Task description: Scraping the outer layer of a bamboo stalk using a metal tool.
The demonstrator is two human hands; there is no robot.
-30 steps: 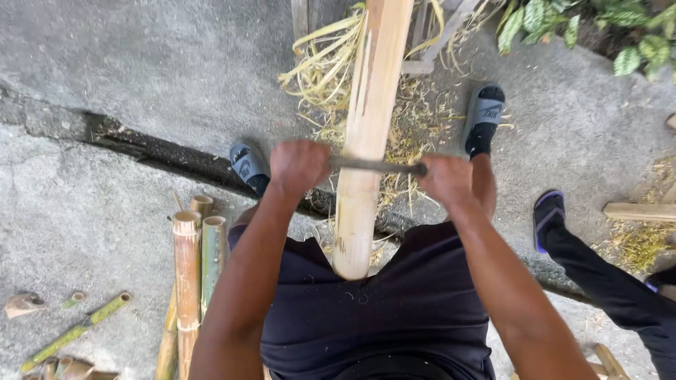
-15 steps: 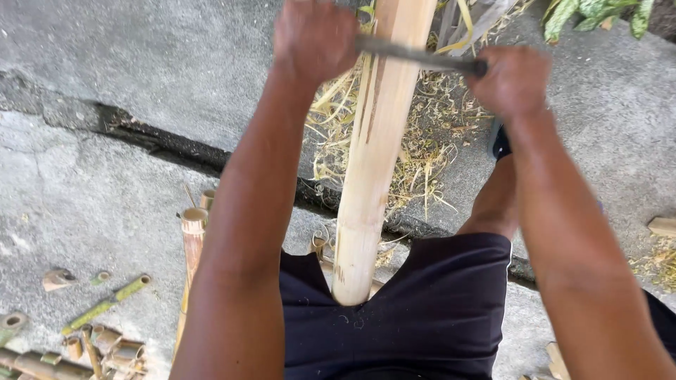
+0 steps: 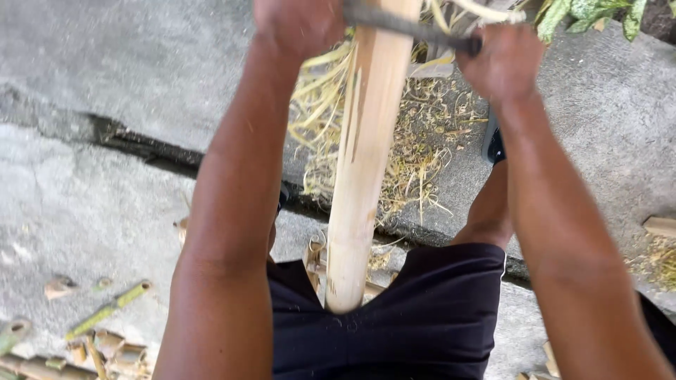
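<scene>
A long pale peeled bamboo pole (image 3: 360, 176) runs from my lap up and away, its near end resting against my dark shorts (image 3: 422, 317). Across it at the top lies a dark metal blade (image 3: 405, 27). My left hand (image 3: 299, 24) grips the blade's left end and my right hand (image 3: 503, 60) grips its right end, both arms stretched far forward. Thin yellow shavings (image 3: 324, 105) hang and lie beside the pole.
Cracked concrete ground with a dark gap (image 3: 134, 144) runs across. Bamboo offcuts and short green pieces (image 3: 105, 313) lie at lower left. My sandalled foot (image 3: 493, 144) shows behind the right arm. Green leaves (image 3: 591, 10) are at top right; a wood piece (image 3: 662, 225) lies at right.
Both hands have pushed the blade further up along the pole, away from my body. The view has tilted closer, and the blade now sits at the frame's top edge.
</scene>
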